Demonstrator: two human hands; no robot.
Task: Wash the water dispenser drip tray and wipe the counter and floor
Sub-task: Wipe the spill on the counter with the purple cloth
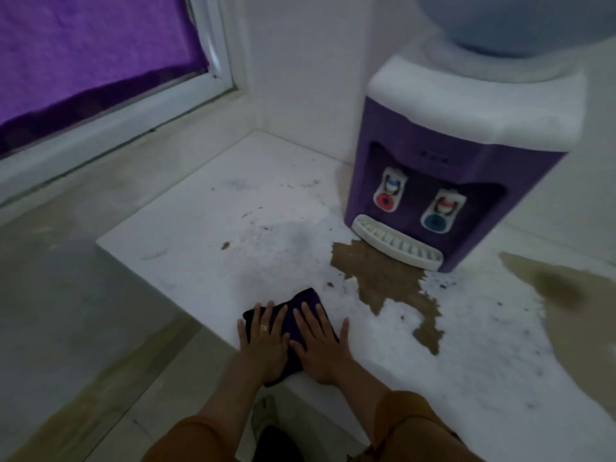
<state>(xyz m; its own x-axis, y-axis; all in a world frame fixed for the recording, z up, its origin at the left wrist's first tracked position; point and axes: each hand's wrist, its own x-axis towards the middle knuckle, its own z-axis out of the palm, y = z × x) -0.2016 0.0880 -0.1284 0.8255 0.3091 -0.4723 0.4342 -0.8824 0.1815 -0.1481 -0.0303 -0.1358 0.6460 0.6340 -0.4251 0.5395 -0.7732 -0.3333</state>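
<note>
A purple and white water dispenser stands on the white counter at the back right. Its white slotted drip tray sits in place under the two taps. A brown puddle spreads from the tray toward the counter's front edge. A folded dark purple cloth lies near that front edge. My left hand and my right hand press flat on the cloth side by side, fingers straight.
A second brown puddle covers the counter at the right. Dark specks dot the surface. The tiled floor lies to the left, below the counter edge. A purple curtain hangs behind a white window frame.
</note>
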